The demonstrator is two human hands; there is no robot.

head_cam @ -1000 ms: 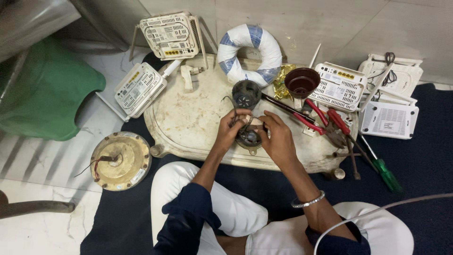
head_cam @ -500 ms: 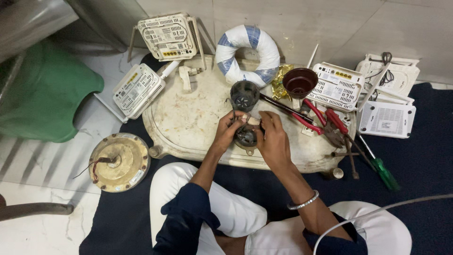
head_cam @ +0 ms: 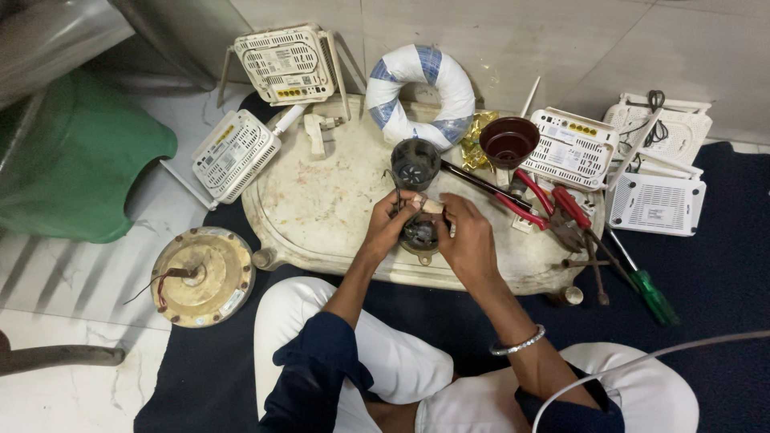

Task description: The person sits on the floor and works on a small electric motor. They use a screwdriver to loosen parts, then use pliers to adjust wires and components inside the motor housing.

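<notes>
Hands, left hand (head_cam: 391, 228) and right hand (head_cam: 465, 236), both grip a small motor part (head_cam: 419, 234) near the worn tray's (head_cam: 321, 200) front edge, bare tray leftward.

Both hands, left (head_cam: 391, 227) and right (head_cam: 467, 238), grip a small dark motor (head_cam: 420, 234) over the worn tray (head_cam: 321, 200).

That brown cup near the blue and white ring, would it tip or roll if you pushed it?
The brown cup narrows toward its base, so it probably tips easily. Once over, its round rim might roll in a curve. It looks like thin plastic, likely light.
</notes>
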